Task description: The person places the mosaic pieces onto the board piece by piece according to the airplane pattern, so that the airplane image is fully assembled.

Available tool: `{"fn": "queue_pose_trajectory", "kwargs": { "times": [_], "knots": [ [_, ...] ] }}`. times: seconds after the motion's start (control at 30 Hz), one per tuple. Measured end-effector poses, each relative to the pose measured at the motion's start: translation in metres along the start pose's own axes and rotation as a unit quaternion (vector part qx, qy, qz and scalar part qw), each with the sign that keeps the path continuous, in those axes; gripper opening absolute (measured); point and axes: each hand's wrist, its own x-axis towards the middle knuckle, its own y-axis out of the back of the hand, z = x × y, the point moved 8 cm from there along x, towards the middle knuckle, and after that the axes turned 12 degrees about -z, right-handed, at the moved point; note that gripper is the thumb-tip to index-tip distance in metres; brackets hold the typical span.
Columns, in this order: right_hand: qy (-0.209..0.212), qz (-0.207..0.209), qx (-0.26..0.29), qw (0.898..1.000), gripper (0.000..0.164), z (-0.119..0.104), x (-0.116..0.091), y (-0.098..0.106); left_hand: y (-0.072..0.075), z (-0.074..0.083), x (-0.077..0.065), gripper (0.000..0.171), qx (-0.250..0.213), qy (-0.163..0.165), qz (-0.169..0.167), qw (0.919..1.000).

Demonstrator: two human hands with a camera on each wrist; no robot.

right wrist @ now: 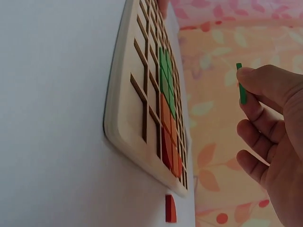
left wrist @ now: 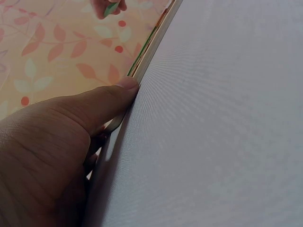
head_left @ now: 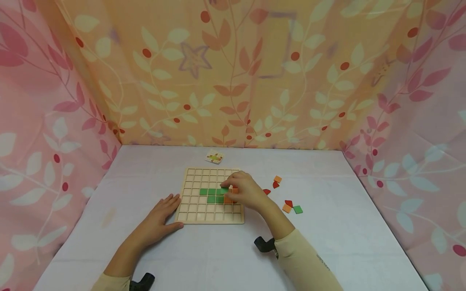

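Note:
A light wooden grid board (head_left: 196, 217) lies on the white table. Several green square tiles (head_left: 211, 199) fill neighbouring cells near its middle, with orange tiles (head_left: 227, 199) and red rounded pieces (right wrist: 166, 152) to their right. My right hand (head_left: 249, 192) is over the board's right part, pinching a green square tile (right wrist: 243, 92) between thumb and fingertips, raised off the board in the right wrist view. My left hand (head_left: 159, 220) lies with extended fingers against the board's left edge. In the left wrist view, its thumb (left wrist: 106, 101) touches the board's side.
Right of the board lie loose pieces: orange squares (head_left: 278, 179), red rounded pieces (head_left: 289, 203) and a green square (head_left: 298, 209). A small patterned card (head_left: 214, 157) sits behind the board. Floral cloth walls (head_left: 233, 81) stand at the back and both sides.

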Motion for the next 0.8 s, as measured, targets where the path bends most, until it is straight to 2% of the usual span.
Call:
{"fn": "queue_pose_trajectory", "kwargs": {
  "times": [0.33,0.57,0.8],
  "knots": [
    [0.01,-0.013,-0.025,1.0,0.028,-0.016,0.022,-0.021,-0.001,-0.002,0.001,0.09,0.005,0.001,0.003,1.0],
    [0.015,-0.007,-0.032,0.999,0.026,-0.026,0.036,-0.035,0.001,0.0,-0.001,0.09,0.004,-0.007,0.008,0.9999],
    [-0.009,-0.021,-0.058,0.998,0.026,-0.03,0.046,-0.048,0.002,0.001,-0.003,0.089,0.002,-0.013,0.013,0.9998]
  ]
}}
